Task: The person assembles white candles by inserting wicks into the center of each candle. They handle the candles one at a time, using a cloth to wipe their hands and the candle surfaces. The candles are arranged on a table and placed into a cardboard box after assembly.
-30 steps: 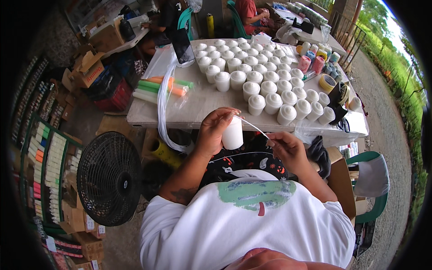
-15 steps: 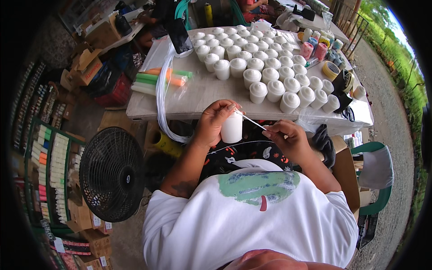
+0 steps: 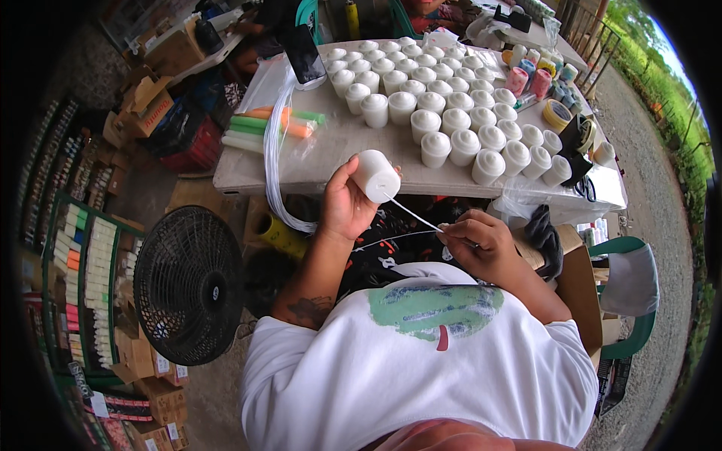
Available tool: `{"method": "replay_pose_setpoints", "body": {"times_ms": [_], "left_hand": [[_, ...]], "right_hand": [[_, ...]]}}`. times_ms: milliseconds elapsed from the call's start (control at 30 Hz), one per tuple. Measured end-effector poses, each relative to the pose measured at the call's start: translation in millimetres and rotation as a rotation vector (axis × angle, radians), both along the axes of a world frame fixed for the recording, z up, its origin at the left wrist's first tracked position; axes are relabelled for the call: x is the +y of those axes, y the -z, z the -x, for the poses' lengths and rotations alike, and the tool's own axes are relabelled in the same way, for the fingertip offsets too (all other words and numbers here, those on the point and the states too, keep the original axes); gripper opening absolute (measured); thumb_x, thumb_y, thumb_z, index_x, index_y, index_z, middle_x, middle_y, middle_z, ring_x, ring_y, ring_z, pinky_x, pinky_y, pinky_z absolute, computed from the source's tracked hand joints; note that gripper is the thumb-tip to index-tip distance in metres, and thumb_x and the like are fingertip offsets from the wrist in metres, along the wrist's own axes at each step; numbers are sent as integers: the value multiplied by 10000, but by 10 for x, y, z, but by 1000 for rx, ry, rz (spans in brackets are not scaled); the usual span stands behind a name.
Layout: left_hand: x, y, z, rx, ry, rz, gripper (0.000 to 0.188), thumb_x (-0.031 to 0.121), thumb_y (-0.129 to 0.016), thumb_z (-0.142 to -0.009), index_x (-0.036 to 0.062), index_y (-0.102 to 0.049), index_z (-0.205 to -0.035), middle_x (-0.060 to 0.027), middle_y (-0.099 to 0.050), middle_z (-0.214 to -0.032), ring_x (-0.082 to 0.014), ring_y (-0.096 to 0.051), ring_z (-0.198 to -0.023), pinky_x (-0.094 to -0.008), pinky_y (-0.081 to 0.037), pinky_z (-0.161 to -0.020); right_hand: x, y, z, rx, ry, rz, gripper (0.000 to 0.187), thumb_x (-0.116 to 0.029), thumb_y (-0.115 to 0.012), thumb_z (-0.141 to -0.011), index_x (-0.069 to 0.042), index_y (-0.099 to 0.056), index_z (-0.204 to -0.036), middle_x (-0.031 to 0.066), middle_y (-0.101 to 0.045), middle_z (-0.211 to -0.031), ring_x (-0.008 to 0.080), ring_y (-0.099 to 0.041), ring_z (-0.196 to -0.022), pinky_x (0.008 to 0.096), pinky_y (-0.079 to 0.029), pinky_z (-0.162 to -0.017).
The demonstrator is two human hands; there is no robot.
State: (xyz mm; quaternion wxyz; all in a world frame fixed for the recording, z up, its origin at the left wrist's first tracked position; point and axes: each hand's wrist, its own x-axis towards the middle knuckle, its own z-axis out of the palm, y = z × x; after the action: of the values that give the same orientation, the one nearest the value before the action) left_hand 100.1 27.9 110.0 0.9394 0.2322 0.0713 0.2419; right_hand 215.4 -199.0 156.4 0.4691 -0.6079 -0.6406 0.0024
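My left hand (image 3: pixel 349 209) is closed around a white cylindrical candle (image 3: pixel 374 171), tilted so that its flat round end faces me. From the middle of that end a white wick (image 3: pixel 412 213) runs taut, down and to the right. My right hand (image 3: pixel 480 242) pinches the wick between thumb and fingers. A thinner stretch of cord loops back leftward over my lap. Beyond my hands, rows of similar white candles (image 3: pixel 425 126) with domed, pointed tops stand upright on the table (image 3: pixel 331 161).
A bundle of white wicks (image 3: pixel 271 161) hangs over the table's near edge, beside green, orange and white sticks (image 3: pixel 274 124). A phone (image 3: pixel 303 56) stands behind. Tape (image 3: pixel 556 114) and coloured spools (image 3: pixel 540 83) lie to the right. A black fan (image 3: pixel 188 286) is at my left.
The candle has gone from upright to tilted, its flat end now toward me. My left hand has shifted its grip and moved slightly left; my right hand has moved slightly down, still pinching the wick.
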Motion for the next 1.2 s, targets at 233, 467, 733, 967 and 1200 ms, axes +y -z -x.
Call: {"method": "replay_pose_setpoints", "body": {"times_ms": [233,467,733,967,1200], "left_hand": [[-37,-2,13,8,11,25,384,268,-504,-956,-60,-522,-1155,-249,-595,-1130,-400,-574,-1102,-524,-428,-1022],[-61,39,22,31,-25,-42,363,262,-505,-958,-42,-527,-1154,-221,-605,-1125,-379,-586,-1092,-511,-448,-997],[-394,-148,45,79,-163,-193,554,93,-583,-931,103,-270,-1388,-75,-516,-1198,-205,-531,-1117,-425,-461,-970],[-482,-188,42,46,-296,-363,555,73,-547,-951,100,-267,-1429,-136,-507,-1282,-252,-530,-1178,-446,-441,-1014],[-489,-220,59,8,-265,-399,734,-27,-637,-874,90,-196,-1449,-68,-432,-1275,-193,-473,-1191,-421,-449,-1010]], "right_hand": [[14,63,-7,18,33,-4,137,-20,-736,-774,-30,-669,-893,59,-572,-688,191,-580,-576,312,-444,-488],[29,137,-19,-13,78,18,124,-25,-738,-766,-37,-662,-862,68,-560,-669,211,-578,-571,335,-441,-491],[111,72,17,-57,124,71,128,-40,-734,-765,-37,-656,-867,84,-588,-693,245,-615,-616,350,-488,-534],[171,161,69,85,184,47,132,-85,-720,-811,-12,-659,-902,108,-625,-762,249,-639,-644,352,-500,-549],[102,184,25,82,162,84,95,-41,-694,-827,2,-653,-901,109,-613,-739,246,-609,-615,341,-484,-539]]}}
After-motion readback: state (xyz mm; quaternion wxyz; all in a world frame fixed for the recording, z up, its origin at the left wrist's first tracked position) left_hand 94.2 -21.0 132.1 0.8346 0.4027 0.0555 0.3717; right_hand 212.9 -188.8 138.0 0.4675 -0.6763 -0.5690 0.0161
